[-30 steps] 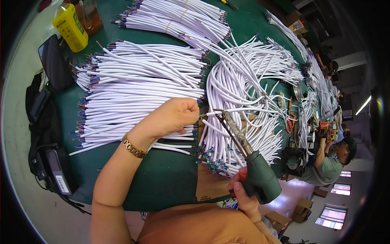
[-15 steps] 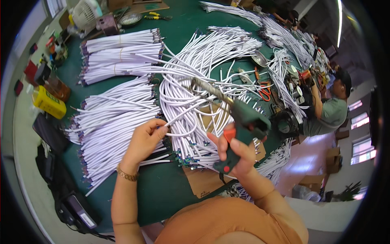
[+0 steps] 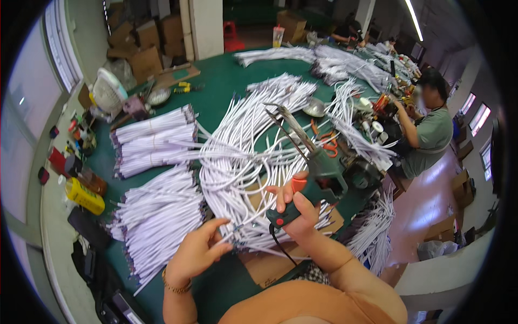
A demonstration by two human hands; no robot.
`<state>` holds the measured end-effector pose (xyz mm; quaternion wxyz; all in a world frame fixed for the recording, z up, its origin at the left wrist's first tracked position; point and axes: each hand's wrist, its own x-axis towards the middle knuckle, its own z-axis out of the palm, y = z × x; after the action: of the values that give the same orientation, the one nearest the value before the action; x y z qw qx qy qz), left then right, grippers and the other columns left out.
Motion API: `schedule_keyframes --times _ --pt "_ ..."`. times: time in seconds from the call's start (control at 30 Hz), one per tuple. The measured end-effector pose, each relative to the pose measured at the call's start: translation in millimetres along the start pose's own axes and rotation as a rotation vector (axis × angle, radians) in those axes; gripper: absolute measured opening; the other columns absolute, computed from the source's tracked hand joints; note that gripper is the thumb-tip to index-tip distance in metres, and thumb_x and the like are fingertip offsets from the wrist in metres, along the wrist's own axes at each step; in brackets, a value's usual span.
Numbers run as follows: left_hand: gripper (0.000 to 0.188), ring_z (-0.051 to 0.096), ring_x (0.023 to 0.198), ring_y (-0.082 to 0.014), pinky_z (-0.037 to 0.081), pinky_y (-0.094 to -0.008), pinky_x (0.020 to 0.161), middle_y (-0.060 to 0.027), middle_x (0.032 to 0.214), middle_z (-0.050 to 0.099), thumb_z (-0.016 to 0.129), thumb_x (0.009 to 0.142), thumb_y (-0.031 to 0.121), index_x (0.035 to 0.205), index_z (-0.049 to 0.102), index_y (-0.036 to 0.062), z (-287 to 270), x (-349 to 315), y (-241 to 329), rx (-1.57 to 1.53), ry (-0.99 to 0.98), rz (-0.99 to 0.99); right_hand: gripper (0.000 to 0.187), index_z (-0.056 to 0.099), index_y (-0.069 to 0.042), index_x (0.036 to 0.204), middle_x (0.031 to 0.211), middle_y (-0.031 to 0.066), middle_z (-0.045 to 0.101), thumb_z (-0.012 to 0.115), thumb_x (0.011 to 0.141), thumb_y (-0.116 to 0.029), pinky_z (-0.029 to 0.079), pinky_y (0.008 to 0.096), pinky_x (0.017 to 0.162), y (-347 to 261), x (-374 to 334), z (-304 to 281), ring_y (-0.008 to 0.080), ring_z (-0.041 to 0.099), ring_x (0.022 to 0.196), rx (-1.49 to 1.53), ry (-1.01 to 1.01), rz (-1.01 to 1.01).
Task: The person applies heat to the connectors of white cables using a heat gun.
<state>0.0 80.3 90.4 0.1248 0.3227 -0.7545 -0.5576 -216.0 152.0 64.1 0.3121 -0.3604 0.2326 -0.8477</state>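
My right hand [image 3: 297,210] is wrapped round the handle of a dark green, pistol-shaped soldering gun [image 3: 324,175] with an orange trigger. Its long metal tip points up and left over white cables, and a black cord hangs from the handle. My left hand [image 3: 197,251] has thumb and fingers apart, right beside the stripped ends of the loose white cables [image 3: 232,146] in the middle of the table. Whether a fingertip touches a cable there is hard to see. Left of that heap lies a row of cut white cables [image 3: 162,216].
Banded white cable bundles [image 3: 156,137] lie at the far left. A yellow bottle [image 3: 84,195] and small fan [image 3: 108,94] stand along the left. Orange-handled pliers [image 3: 329,144] and a metal dish [image 3: 314,107] sit right of the heap. A co-worker [image 3: 431,129] sits at the right.
The view has tilted up, showing more of the room. My left thumb and fingers, pinched on a white cable before, are now apart near the cable ends. The soldering gun stays in my right hand.
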Motion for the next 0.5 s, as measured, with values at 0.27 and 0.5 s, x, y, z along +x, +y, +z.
schedule_keyframes --times 0.27,0.5 --pt "0.018 0.061 0.065 -0.0187 0.047 -0.0276 0.062 -0.0119 0.072 0.064 0.063 0.079 0.006 0.096 0.068 0.004 -52 78 50 0.378 0.288 0.387 0.034 0.043 -0.005 0.119 0.078 0.0074 0.051 0.051 0.087 -0.004 0.053 0.0373 0.07 -47 59 -52 0.0152 0.057 0.06 -0.156 -0.105 -0.098" --pt "0.014 0.061 0.084 -0.0229 0.044 -0.0414 0.08 -0.0082 0.087 0.068 0.065 0.077 0.016 0.089 0.071 0.0125 -36 247 -1 0.839 0.557 0.349 0.018 0.052 -0.001 0.099 0.066 0.0066 0.057 0.059 0.084 -0.007 0.047 0.0277 0.054 -5 154 -122 0.0156 0.058 0.056 -0.513 -0.225 0.062"
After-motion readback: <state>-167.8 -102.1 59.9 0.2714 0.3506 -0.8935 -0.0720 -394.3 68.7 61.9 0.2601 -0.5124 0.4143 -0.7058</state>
